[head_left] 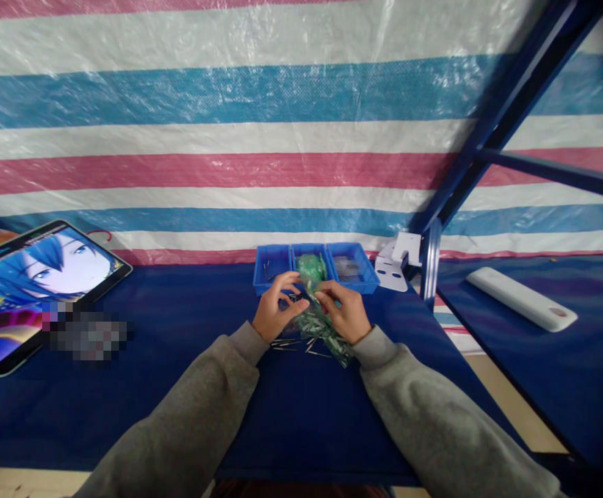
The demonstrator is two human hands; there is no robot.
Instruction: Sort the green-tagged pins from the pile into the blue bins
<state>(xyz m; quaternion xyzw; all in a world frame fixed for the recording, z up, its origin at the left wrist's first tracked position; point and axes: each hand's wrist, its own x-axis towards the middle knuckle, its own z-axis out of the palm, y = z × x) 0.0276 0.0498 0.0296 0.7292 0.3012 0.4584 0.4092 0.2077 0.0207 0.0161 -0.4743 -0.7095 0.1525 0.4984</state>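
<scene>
Above the dark blue table, my left hand [279, 304] has its thumb and forefinger curved apart, with nothing visible gripped between them. My right hand [344, 311] is closed in a pinch beside green plastic; what its fingertips hold is too small to make out. Under both hands lies a crumpled green plastic bag [312, 324], with several thin metal pins [284, 342] loose around it. Just beyond the fingers stands a blue tray [259, 279] of three compartments. Green plastic wrap [310, 268] fills the middle one, small clear bags [346, 266] the right one, and a few thin pieces the left one.
A tablet [55, 290] showing a cartoon picture lies at the left, near a blurred patch. Right of the tray are a white bent piece [399, 259] and a blue metal frame [467, 166]. A long white object [522, 299] rests on the right-hand surface, across a gap.
</scene>
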